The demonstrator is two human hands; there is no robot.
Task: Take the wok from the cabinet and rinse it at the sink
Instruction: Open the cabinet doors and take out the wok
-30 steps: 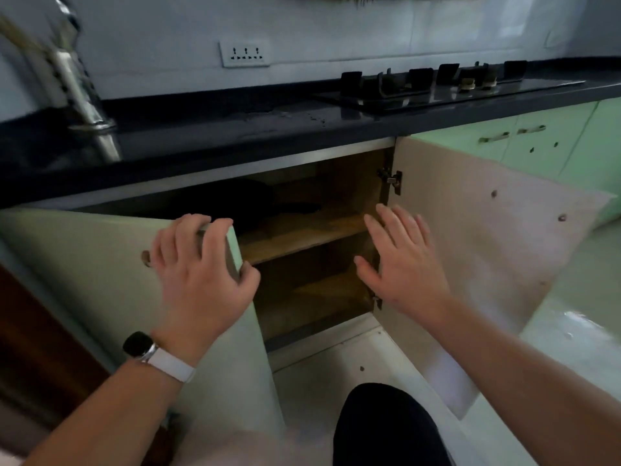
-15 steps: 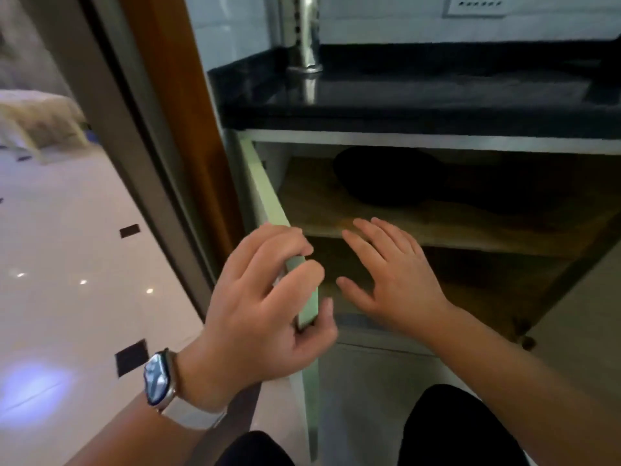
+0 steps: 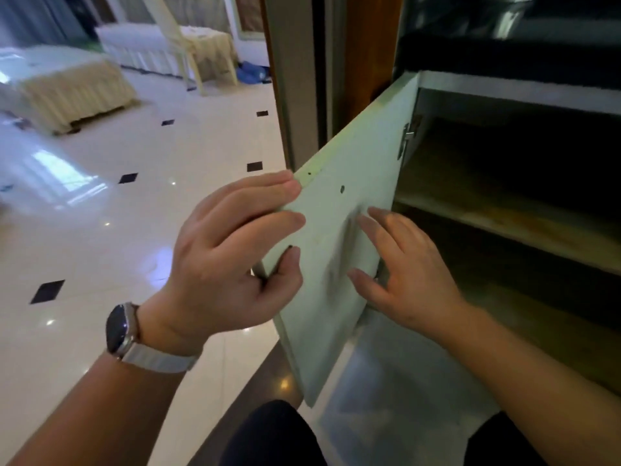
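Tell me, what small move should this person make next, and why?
Probably reach the right hand into the cabinet, over the shelf. The left hand grips the open door by its edge, and the right hand is open and empty at the opening. The wok cannot be made out in the dark interior.

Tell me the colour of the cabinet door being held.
Pale green cabinet door, seen best in the head view.

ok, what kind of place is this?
Most likely a home kitchen: a pale green cabinet door open under a dark countertop, wooden shelves inside, a chair on tiled floor beyond.
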